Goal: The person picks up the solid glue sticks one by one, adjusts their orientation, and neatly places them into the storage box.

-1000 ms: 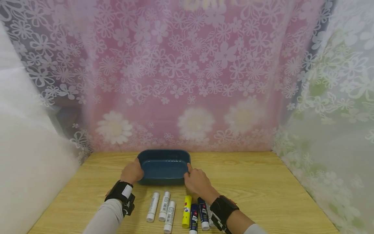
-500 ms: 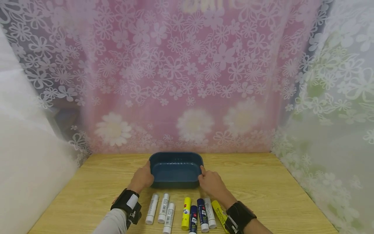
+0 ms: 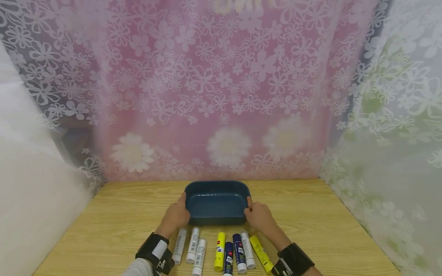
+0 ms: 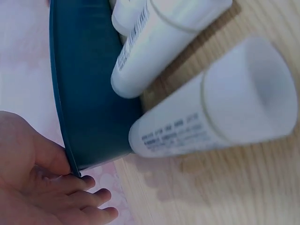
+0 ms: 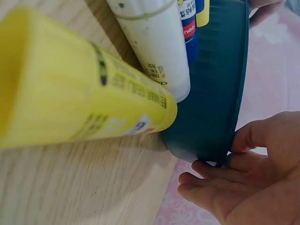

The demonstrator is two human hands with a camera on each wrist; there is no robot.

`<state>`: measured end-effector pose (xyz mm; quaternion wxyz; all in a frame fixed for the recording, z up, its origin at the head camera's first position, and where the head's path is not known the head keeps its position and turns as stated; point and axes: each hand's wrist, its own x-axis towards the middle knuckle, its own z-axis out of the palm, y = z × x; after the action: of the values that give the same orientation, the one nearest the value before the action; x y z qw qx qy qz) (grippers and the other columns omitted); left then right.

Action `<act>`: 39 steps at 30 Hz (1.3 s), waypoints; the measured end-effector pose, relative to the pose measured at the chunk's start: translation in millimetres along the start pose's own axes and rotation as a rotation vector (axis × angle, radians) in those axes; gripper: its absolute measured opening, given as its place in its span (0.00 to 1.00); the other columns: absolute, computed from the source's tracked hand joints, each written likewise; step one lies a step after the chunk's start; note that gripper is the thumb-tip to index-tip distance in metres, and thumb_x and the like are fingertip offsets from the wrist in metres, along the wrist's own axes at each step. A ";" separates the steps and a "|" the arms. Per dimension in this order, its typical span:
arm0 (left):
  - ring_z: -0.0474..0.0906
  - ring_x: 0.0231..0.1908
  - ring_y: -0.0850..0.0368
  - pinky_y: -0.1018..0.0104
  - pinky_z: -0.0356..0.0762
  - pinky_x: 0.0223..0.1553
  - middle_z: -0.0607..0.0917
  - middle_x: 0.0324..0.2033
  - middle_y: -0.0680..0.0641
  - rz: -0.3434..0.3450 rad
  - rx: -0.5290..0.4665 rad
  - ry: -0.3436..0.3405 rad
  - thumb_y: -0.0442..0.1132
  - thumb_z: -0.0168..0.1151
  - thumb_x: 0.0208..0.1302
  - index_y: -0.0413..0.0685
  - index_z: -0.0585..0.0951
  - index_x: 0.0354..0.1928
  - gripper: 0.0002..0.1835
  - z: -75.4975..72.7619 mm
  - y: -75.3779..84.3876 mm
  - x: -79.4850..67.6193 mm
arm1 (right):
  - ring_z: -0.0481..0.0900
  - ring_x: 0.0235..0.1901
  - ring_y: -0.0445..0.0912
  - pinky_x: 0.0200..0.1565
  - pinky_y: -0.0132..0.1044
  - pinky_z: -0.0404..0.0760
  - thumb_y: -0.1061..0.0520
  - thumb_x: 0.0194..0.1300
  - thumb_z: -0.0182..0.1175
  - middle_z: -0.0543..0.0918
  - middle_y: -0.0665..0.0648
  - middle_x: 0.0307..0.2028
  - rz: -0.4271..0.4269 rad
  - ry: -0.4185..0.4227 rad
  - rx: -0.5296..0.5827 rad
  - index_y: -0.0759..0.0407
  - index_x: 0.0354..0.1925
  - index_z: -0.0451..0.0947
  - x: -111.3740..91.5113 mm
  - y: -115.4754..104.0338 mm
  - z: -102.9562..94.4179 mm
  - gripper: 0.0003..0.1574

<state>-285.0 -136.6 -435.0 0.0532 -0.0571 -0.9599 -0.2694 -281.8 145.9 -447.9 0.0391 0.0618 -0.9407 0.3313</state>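
Note:
Both hands hold a dark teal rectangular baking dish [image 3: 217, 207] at the back of the wooden table, with nothing inside it. My left hand [image 3: 175, 216] grips its left end and my right hand [image 3: 260, 216] its right end. In the left wrist view, thumb and fingers pinch the rim at a corner of the dish [image 4: 89, 93]. The right wrist view has the other hand [image 5: 267, 168] pinching the opposite corner. In front of the dish lie glue sticks: white ones [image 3: 199, 257] on the left, then a yellow one [image 3: 219, 251] and dark blue ones [image 3: 239, 253].
Farther right lie another white glue stick [image 3: 247, 249] and a slanted yellow one [image 3: 261, 253] beside the right forearm. Flowered plastic sheeting [image 3: 221, 96] hangs behind the table [image 3: 304, 222], with more sheeting along both sides.
Both hands have shifted the baking dish to the right along the back of the table. The slanted yellow glue stick, earlier behind the right arm, now shows. The glue sticks stay in place.

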 end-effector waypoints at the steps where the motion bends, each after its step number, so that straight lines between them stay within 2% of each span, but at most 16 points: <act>1: 0.74 0.23 0.49 0.52 0.78 0.33 0.83 0.34 0.30 0.009 0.003 0.004 0.27 0.49 0.64 0.24 0.60 0.72 0.34 0.8 1.1 -1.2 | 0.50 0.10 0.38 0.16 0.28 0.51 0.62 0.70 0.50 0.59 0.46 0.10 0.005 0.003 -0.001 0.75 0.71 0.61 -1.1 1.0 -1.1 0.35; 3: 0.72 0.21 0.50 0.54 0.76 0.31 0.82 0.33 0.31 0.015 -0.018 0.004 0.27 0.49 0.65 0.24 0.60 0.73 0.33 3.2 2.3 -3.1 | 0.50 0.10 0.39 0.16 0.29 0.51 0.62 0.70 0.50 0.59 0.47 0.10 0.014 0.006 -0.001 0.75 0.71 0.62 -3.4 2.3 -3.2 0.35; 5: 0.71 0.21 0.51 0.55 0.75 0.30 0.83 0.36 0.30 0.013 -0.032 0.008 0.28 0.49 0.66 0.25 0.60 0.73 0.33 4.9 2.9 -4.9 | 0.50 0.11 0.39 0.17 0.29 0.53 0.61 0.71 0.50 0.59 0.46 0.10 0.020 0.002 -0.005 0.75 0.71 0.62 -5.8 2.5 -5.0 0.34; 10: 0.80 0.31 0.48 0.48 0.81 0.40 0.82 0.52 0.27 0.025 -0.032 0.036 0.29 0.50 0.67 0.26 0.61 0.73 0.32 8.4 1.9 -7.8 | 0.52 0.11 0.39 0.17 0.29 0.55 0.60 0.72 0.50 0.60 0.47 0.11 0.029 -0.008 -0.022 0.73 0.72 0.61 -11.3 1.1 -7.6 0.34; 14: 0.84 0.40 0.41 0.45 0.82 0.45 0.81 0.55 0.27 0.017 -0.019 0.030 0.30 0.50 0.69 0.27 0.60 0.74 0.32 11.1 0.3 -9.0 | 0.53 0.11 0.39 0.17 0.29 0.56 0.60 0.73 0.49 0.61 0.47 0.11 0.033 -0.011 -0.017 0.73 0.73 0.60 -14.8 1.0 -8.2 0.35; 18: 0.84 0.45 0.37 0.43 0.82 0.47 0.80 0.56 0.27 0.010 -0.014 0.031 0.30 0.50 0.70 0.28 0.61 0.74 0.31 12.0 0.3 -10.9 | 0.54 0.11 0.39 0.17 0.29 0.56 0.60 0.73 0.49 0.62 0.47 0.11 0.038 -0.013 0.004 0.74 0.73 0.60 -17.6 0.6 -8.4 0.35; 23: 0.84 0.44 0.36 0.43 0.82 0.47 0.82 0.53 0.27 0.031 -0.014 0.052 0.30 0.51 0.69 0.26 0.62 0.72 0.31 11.0 2.2 -15.5 | 0.55 0.11 0.40 0.17 0.29 0.57 0.60 0.73 0.50 0.62 0.48 0.11 0.043 -0.016 0.005 0.74 0.73 0.60 -20.6 -0.7 -9.4 0.35; 27: 0.85 0.42 0.38 0.44 0.83 0.46 0.83 0.51 0.27 0.042 -0.011 0.062 0.30 0.52 0.69 0.25 0.63 0.72 0.31 10.7 3.4 -17.9 | 0.56 0.11 0.40 0.17 0.29 0.57 0.61 0.72 0.50 0.63 0.48 0.12 0.044 -0.020 -0.008 0.74 0.73 0.60 -22.4 -1.6 -10.3 0.35; 34: 0.84 0.36 0.47 0.47 0.84 0.42 0.84 0.51 0.28 0.051 -0.018 0.083 0.30 0.53 0.68 0.25 0.63 0.72 0.31 12.7 2.6 -20.9 | 0.56 0.12 0.39 0.17 0.29 0.56 0.60 0.72 0.50 0.62 0.47 0.12 0.043 -0.023 -0.035 0.73 0.73 0.60 -22.7 -0.5 -10.9 0.35; 39: 0.81 0.33 0.51 0.49 0.83 0.40 0.83 0.53 0.28 0.039 -0.029 0.069 0.30 0.52 0.69 0.25 0.63 0.72 0.30 12.8 1.4 -22.6 | 0.56 0.11 0.39 0.17 0.28 0.55 0.60 0.71 0.50 0.62 0.47 0.12 0.039 -0.018 -0.033 0.74 0.72 0.61 -23.5 -1.0 -10.9 0.35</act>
<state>-263.3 -130.5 -448.2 0.0904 -0.0671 -0.9522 -0.2841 -258.1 154.2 -441.5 0.0252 0.0457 -0.9474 0.3157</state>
